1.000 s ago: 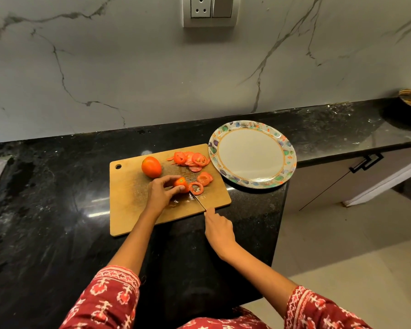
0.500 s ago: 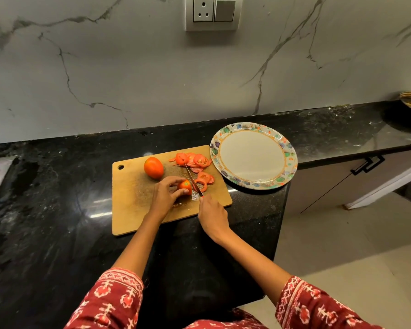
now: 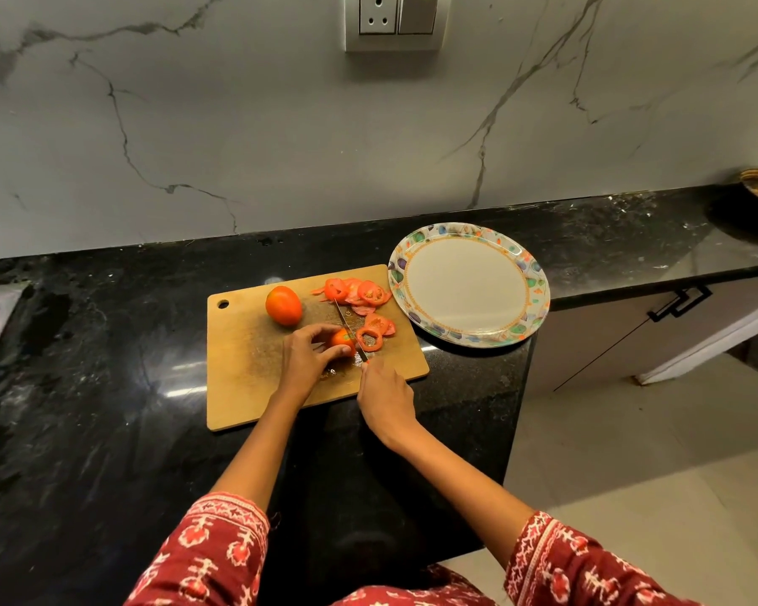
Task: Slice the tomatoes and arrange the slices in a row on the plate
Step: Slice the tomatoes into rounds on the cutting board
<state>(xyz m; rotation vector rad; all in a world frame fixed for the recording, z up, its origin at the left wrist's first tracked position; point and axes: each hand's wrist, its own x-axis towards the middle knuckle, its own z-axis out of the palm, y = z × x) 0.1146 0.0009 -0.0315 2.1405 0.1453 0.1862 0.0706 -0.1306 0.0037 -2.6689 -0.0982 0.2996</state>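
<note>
Centre frame, wooden cutting board (image 3: 246,365): left hand (image 3: 303,358) pinching tomato piece (image 3: 341,339), right hand (image 3: 386,395) gripping knife (image 3: 347,326) against it; slices (image 3: 359,293) beside patterned plate (image 3: 469,284).

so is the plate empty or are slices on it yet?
Empty. The plate shows only its bare white centre; every tomato slice lies on the cutting board beside it.

1. Two bare forearms are seen rising from the lower frame, ending in the left hand (image 3: 303,358) and right hand (image 3: 386,398).
2. Dark red sleeves (image 3: 213,557) with a white-and-pink woven motif are worn to the elbows.
3. Matching fabric is visible at the bottom centre.
</note>
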